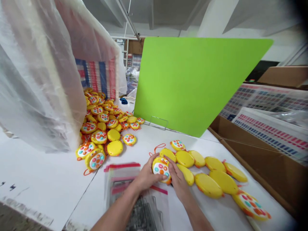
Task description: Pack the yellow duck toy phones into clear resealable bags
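Between my two hands is a yellow duck-shaped toy (160,169) with a white front and coloured round buttons, facing up towards me. My left hand (147,175) grips its left side, the thumb lying across the lower front. On the other side, the fingers of my right hand (177,178) close on the toy's right edge. Several more of these toys lie to the right, mostly showing plain yellow backs (209,185); one at the near right (251,204) shows its buttons. Below my hands are clear zip bags (122,175) with pink-red seals, over something dark I cannot make out.
At left, a heap of the same toys (113,123) spills from a tipped striped bag with a whitish liner (60,80). A green board (192,83) stands upright behind the white table (93,195). An open cardboard box (260,160) adjoins the right edge.
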Demonstrator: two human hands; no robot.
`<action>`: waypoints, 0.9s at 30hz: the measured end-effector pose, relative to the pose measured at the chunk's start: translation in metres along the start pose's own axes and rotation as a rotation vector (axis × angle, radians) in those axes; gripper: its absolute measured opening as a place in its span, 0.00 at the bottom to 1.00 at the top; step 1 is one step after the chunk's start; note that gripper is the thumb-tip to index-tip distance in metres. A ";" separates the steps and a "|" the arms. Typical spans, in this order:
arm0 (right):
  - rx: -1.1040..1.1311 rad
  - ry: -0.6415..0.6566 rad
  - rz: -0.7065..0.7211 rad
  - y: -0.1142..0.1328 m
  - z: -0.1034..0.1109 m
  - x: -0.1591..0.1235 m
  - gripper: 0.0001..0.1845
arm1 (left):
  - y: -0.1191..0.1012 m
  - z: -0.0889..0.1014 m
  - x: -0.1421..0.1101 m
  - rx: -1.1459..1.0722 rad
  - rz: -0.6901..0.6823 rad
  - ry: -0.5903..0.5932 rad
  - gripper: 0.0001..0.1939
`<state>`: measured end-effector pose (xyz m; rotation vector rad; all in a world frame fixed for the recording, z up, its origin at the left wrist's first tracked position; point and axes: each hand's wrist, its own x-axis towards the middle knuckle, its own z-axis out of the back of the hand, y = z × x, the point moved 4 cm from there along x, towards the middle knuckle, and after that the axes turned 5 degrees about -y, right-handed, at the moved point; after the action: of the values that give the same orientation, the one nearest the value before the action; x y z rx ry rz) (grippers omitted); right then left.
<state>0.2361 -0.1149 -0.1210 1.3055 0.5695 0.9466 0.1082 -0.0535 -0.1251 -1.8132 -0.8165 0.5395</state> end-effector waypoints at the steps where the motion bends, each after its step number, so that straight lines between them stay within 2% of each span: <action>1: 0.018 0.019 -0.012 0.000 0.000 -0.001 0.29 | -0.001 0.000 0.000 -0.005 -0.026 0.001 0.47; 5: 0.094 0.085 -0.020 0.003 -0.005 -0.006 0.30 | -0.005 0.004 0.002 0.069 -0.099 -0.049 0.34; 11: 0.096 0.152 0.003 0.000 -0.013 -0.009 0.36 | -0.006 0.009 0.003 0.101 -0.084 -0.105 0.30; 14: 0.083 0.163 -0.010 -0.002 -0.013 -0.007 0.39 | -0.007 0.008 0.002 0.040 -0.102 -0.073 0.33; 18: 0.073 0.144 -0.011 0.000 -0.010 -0.005 0.37 | -0.002 0.003 0.000 -0.043 -0.009 0.048 0.56; 19: 0.064 0.129 -0.014 0.001 -0.008 -0.004 0.35 | -0.001 0.002 0.000 -0.038 0.008 0.056 0.58; 22: 0.042 0.094 -0.013 0.003 -0.005 -0.003 0.31 | 0.002 0.003 0.001 -0.018 0.009 0.031 0.56; 25: 0.011 0.053 0.005 0.006 0.000 0.000 0.31 | 0.002 0.003 0.004 -0.040 -0.037 -0.020 0.51; 27: -0.060 -0.090 0.017 0.009 0.011 0.003 0.33 | 0.000 0.006 0.005 -0.036 -0.073 -0.102 0.45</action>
<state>0.2443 -0.1188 -0.1094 1.2944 0.4582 0.9073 0.1074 -0.0456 -0.1272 -1.7922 -0.9637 0.5771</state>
